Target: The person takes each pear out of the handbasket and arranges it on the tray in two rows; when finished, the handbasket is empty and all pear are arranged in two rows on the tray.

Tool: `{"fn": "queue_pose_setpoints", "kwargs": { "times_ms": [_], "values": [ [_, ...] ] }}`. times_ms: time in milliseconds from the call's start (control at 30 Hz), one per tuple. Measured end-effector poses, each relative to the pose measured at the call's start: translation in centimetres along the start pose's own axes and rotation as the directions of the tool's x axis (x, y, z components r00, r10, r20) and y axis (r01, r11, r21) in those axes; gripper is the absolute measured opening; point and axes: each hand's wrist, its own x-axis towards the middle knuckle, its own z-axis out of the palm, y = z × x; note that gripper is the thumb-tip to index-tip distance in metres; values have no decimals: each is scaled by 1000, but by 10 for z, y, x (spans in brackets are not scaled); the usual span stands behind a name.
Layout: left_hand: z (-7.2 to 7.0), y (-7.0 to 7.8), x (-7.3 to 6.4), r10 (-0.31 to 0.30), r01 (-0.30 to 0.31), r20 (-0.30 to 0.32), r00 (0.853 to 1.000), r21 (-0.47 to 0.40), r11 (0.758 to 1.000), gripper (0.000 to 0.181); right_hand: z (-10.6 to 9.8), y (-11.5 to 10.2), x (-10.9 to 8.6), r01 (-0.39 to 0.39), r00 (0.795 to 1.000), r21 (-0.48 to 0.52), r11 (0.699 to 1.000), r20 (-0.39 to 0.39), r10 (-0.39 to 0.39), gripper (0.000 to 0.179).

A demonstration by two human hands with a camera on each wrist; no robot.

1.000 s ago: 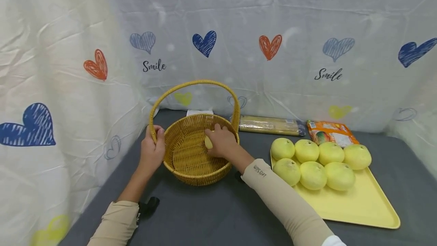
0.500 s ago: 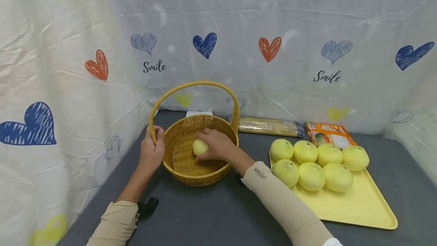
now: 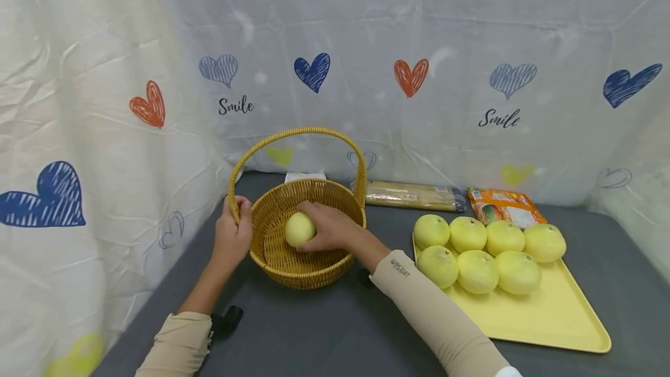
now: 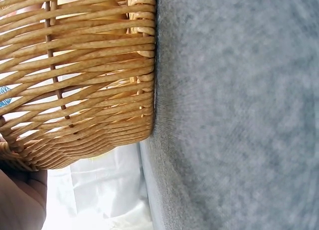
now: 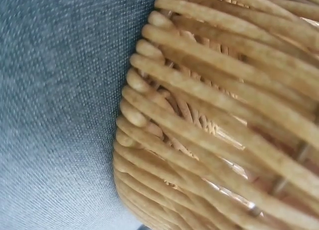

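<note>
A round wicker basket [image 3: 285, 278] with a tall hoop handle [image 3: 299, 132] stands on the dark grey cloth. My left hand [image 3: 232, 231] grips the handle's left foot at the rim; in the left wrist view only part of that hand [image 4: 22, 200] shows, beside the weave. Inside the basket, my right hand [image 3: 332, 227] holds a round pale yellow grapefruit [image 3: 300, 229], fingers and thumb around its right side. The fingers' far side is hidden behind the fruit. Basket wall [image 5: 214, 100] fills most of the right wrist view, with cloth beside it.
On the right, a yellow tray [image 3: 555, 319] bears several more grapefruits [image 3: 478, 271] in two rows. Behind it lies an orange packet [image 3: 505, 205], with a long clear-wrapped bundle [image 3: 410, 195] to its left. A printed white curtain [image 3: 366, 28] closes off the back and sides.
My right hand has moved left within the basket with the grapefruit, which now shows more fully. My left hand has stayed on the handle.
</note>
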Motion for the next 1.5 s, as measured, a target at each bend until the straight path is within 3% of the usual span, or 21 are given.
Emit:
{"fn": "queue_pose_setpoints", "kwargs": {
  "times_ms": [133,333,600,733,933,1100,1267,1500],
  "values": [
    [-1,1,3,4,-4,-3,1000,2,1000,11,-3,-1,1,-5,999,17,1000,-45,6,74],
    [-1,6,3,-36,36,16,999,10,999,14,-4,-1,0,3,992,-8,1000,-123,-4,74],
    [-1,5,1,-44,44,1,999,4,999,14,-7,-7,-10,-98,985,114,989,-129,113,74],
    [-1,3,1,-31,31,7,999,-3,1000,14,-10,-12,-18,-114,980,141,983,-145,134,75],
    [1,1,1,-25,25,4,1000,3,1000,13,-16,-21,-41,-121,969,291,949,-173,177,77],
    [0,3,-1,-34,34,3,999,10,999,14,-20,-22,-66,-136,946,380,915,-223,233,74],
    [0,3,-1,-32,32,-3,999,12,999,13,-25,-21,-88,-128,928,393,911,-277,250,74],
    [1,1,1,-15,15,-10,1000,18,1000,11,-43,-22,-114,-58,916,395,917,-343,206,76]
  ]
}}
